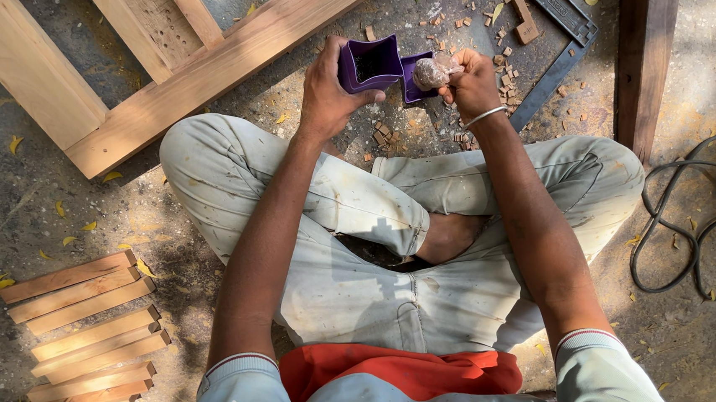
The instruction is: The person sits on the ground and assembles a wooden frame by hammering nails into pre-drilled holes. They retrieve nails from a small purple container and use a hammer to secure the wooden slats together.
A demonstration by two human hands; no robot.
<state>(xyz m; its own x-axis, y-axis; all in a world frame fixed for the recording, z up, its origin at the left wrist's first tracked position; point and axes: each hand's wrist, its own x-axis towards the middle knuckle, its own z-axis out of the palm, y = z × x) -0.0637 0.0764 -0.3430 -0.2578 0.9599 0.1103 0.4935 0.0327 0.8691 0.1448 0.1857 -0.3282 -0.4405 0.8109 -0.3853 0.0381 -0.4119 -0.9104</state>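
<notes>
Head view, looking straight down: the purple container (369, 63) sits up off the floor in the left hand (329, 94), fingers wrapped around its near wall and thumb over the rim. It looks like thin moulded plastic, so probably light and stiff, with smooth sides that could slip; gripping the wall near a corner, as the hand does now, seems the safest hold. Just right of the container a second purple piece (413, 78) shows, touching it or very nearly; I cannot tell whether it is a lid or a second compartment. Right of that again, the right hand (472, 84) is closed around a small brownish wad (430, 72), rag or putty, hard to say; it looks soft and squashable, best pinched in the fingertips. A metal bangle (485, 116) rings that wrist.

Below the container, crossed legs in pale trousers (353, 252). Above and left of it lies a pale wooden frame (198, 78); to the right, wood chips (505, 77) and a dark metal square (563, 40) on the concrete floor (702, 320). Far down-left of the container, a row of short wooden strips (82, 338); far right, black cable (696, 228).
</notes>
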